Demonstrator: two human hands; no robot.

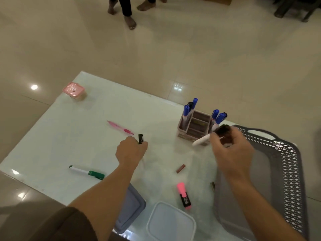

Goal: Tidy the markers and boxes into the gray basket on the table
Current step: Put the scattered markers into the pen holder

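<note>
1. Grasping a white marker (201, 141) in the right grip (232, 152), near the basket (286, 162) rim; could drop it short onto the desk (69, 136) if let go early.
2. Grasping a black marker (140, 138) in the left grip (131, 151), well apart from the basket; risks slipping on the long carry.
3. Might knock the holder (191, 131) close by, or sweep the highlighter (184, 195) off the near edge with a forearm.

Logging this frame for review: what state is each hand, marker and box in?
Left hand: grips a black marker.
Right hand: holds a white marker.
Green marker: lying, capped.
Pink highlighter: lying, capped.
Pink pen: lying.
Pink box: lid on.
Organizer: upright, blue markers standing in it.
Basket: upright, partly hidden.
</note>
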